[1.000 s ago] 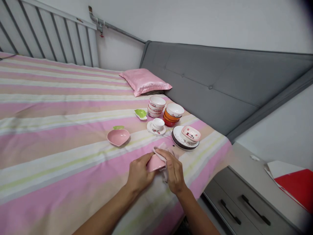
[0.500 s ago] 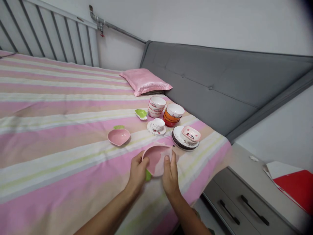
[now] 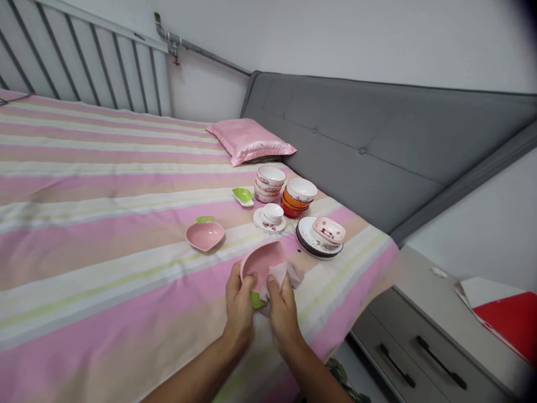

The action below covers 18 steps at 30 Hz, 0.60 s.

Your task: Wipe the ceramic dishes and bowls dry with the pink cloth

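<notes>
Lower centre of the frame, here's the pink bowl [image 3: 260, 263], tilted: left hand [image 3: 240, 305] curled round its left side, thumb inside; right hand [image 3: 284, 313] pinching the cloth [image 3: 296, 274] against its right. Looks light, stiff, probably slippery and breakable; rim and green leaf handle [image 3: 257, 300] seem the best holds.

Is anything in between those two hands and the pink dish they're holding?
Yes, on one side: a pale cloth lies between the right hand and the pink dish. Nothing visible separates the left hand from it.
</notes>
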Tool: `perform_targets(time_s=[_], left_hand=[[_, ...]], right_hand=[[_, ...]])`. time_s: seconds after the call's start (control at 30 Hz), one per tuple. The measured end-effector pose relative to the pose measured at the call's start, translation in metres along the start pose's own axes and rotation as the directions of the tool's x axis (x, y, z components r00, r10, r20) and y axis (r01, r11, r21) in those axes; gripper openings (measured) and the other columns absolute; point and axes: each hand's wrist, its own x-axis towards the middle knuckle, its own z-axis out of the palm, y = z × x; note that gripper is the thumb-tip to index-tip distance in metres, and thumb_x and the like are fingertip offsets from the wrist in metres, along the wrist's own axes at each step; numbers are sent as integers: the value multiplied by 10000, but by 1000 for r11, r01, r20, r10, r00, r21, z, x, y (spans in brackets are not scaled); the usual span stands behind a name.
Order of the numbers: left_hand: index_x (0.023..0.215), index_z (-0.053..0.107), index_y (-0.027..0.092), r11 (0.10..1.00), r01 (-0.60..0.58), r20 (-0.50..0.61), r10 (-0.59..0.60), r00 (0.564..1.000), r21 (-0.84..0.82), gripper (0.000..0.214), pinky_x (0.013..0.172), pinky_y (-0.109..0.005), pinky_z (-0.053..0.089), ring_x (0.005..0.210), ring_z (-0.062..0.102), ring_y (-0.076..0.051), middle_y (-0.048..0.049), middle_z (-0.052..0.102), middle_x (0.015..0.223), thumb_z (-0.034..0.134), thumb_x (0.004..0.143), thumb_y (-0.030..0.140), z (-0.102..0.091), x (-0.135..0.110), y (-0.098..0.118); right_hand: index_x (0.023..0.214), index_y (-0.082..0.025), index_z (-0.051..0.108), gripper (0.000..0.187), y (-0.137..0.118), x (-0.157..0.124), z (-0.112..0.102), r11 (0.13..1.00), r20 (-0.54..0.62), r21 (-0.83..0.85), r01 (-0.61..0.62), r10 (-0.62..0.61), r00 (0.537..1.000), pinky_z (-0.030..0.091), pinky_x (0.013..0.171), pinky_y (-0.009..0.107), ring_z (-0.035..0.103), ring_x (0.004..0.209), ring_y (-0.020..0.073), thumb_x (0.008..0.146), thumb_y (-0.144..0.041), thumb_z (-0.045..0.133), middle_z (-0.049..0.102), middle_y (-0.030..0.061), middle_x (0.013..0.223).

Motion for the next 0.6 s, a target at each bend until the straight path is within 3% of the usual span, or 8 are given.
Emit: perform_targets(time_s=[0.13, 0.27, 0.43, 0.5, 0.6], left_hand=[[990, 557, 222, 998, -51, 220, 44, 975, 28, 252, 713, -218, 447, 814, 561, -131, 25, 596, 878, 553, 742, 266, 5, -1, 10], [970, 593, 192, 998, 55, 320, -61, 945, 29, 263, 743, -245, 438, 829, 575, -151, -1, 625, 899, 553, 764, 350, 2, 11, 22], [914, 649, 147, 990, 127, 446, -143, 884, 68, 285, 760, -266, 428, 848, 589, -178, -48, 659, 882, 633, 720, 355, -7, 25, 36], [831, 671, 128, 983, 76, 490, -150, 858, 167, 275, 775, -281, 424, 831, 590, -193, -62, 669, 834, 660, 694, 366, -9, 28, 39], [730, 675, 127, 940, -109, 500, -72, 863, 324, 321, 748, -283, 418, 774, 584, -195, -54, 665, 743, 594, 742, 437, -10, 33, 36]], right_hand=[[1234, -168, 466, 415, -2, 14, -14, 999, -25, -23, 32, -32, 999, 493, 843, 329, 594, 1038, 200, 878, -377, 433, 624, 88, 1127], [1085, -157, 554, 325, -9, 29, -33, 965, -34, -219, 145, -156, 987, 497, 755, 315, 618, 890, 201, 879, -376, 431, 661, 76, 958], [1048, -199, 580, 263, -22, 29, -41, 788, 263, -479, 387, -292, 920, 457, 653, 268, 608, 740, 184, 898, -278, 380, 660, 35, 834], [1074, -230, 577, 271, -27, 24, -40, 676, 368, -580, 455, -282, 886, 435, 627, 267, 614, 728, 196, 894, -242, 375, 666, 30, 812], [1082, -242, 565, 274, -30, 19, -37, 574, 410, -662, 481, -260, 874, 415, 611, 275, 624, 737, 215, 898, -228, 364, 679, 32, 802]])
